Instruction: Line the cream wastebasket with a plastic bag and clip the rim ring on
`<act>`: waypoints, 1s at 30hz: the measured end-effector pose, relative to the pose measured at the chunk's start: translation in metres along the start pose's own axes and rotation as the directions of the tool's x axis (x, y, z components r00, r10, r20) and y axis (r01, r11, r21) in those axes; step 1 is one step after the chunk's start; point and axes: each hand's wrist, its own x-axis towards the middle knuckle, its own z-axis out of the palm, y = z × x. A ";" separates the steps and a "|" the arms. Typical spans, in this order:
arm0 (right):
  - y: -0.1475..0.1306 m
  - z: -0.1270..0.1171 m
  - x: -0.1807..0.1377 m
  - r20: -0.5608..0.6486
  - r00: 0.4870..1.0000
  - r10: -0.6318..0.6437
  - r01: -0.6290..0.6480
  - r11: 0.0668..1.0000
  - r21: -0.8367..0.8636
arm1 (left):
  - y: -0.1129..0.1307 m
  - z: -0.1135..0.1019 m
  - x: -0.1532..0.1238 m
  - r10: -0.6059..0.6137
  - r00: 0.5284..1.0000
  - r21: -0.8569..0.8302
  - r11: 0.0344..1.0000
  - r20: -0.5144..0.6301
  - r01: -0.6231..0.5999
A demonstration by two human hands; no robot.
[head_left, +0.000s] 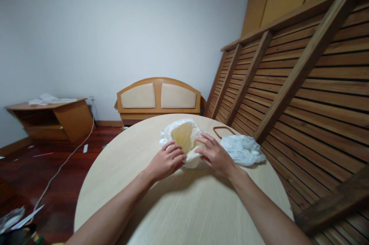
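Note:
A white plastic bag stands on the round table with its mouth spread wide. Its inside looks yellowish; whether that is a lining or a container within I cannot tell. At the near left of the mouth, my left hand has its fingers closed over the rim. Across from it, my right hand grips the right side of the rim with bent fingers. Beside my right hand lies a second, crumpled white plastic bag, and a brown loop-shaped piece is just behind it.
The round pale table carries these things. Past its far edge is a wooden headboard. A large slatted wooden frame leans along the right. On the left are a low desk and a cable across the dark red floor.

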 end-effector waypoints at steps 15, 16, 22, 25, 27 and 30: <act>0.003 -0.004 -0.003 0.067 0.996 0.050 -0.057 0.994 0.097 | -0.003 -0.004 -0.001 0.046 0.994 -0.001 0.999 0.097 -0.046; 0.003 -0.004 -0.003 0.070 0.997 0.044 -0.051 0.994 0.099 | -0.003 -0.005 -0.001 0.050 0.993 0.005 0.999 0.103 -0.051; -0.001 -0.006 -0.001 0.062 0.997 0.034 -0.042 0.991 0.129 | -0.003 -0.003 -0.002 0.050 0.992 0.007 0.999 0.118 -0.052; -0.005 -0.008 0.000 0.052 0.998 0.041 -0.047 0.992 0.118 | -0.004 -0.001 -0.003 0.036 0.993 0.013 0.999 0.116 -0.038; -0.007 -0.008 0.001 0.071 0.997 0.019 -0.026 0.995 0.097 | -0.005 -0.001 -0.003 0.038 0.993 0.018 0.999 0.109 -0.040; -0.006 -0.006 0.001 0.104 0.995 0.001 -0.007 0.998 0.063 | -0.006 -0.001 -0.003 0.043 0.994 0.020 0.999 0.098 -0.045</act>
